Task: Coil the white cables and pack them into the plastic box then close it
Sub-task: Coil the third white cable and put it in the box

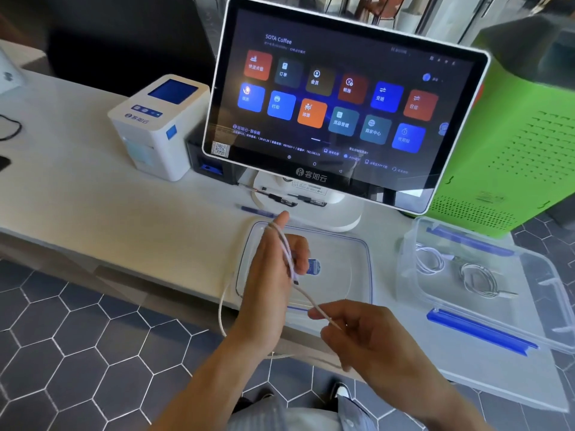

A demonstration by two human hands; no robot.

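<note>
My left hand (273, 269) is raised over the counter with a white cable (306, 297) looped round its fingers and held under the thumb. From there the cable runs down to my right hand (357, 325), which pinches it between thumb and fingers. A slack loop of the same cable hangs below the counter edge. The clear plastic box (529, 309) with blue clips stands open at the right, with two coiled white cables (479, 281) inside. Its clear lid (348, 262) lies flat on the counter behind my left hand.
A touchscreen terminal (336, 104) on a white stand rises just behind the lid. A white receipt printer (161, 122) sits to the left, a green perforated case (510, 144) to the right. Pens (258, 209) lie by the stand. Hexagon-tiled floor lies below.
</note>
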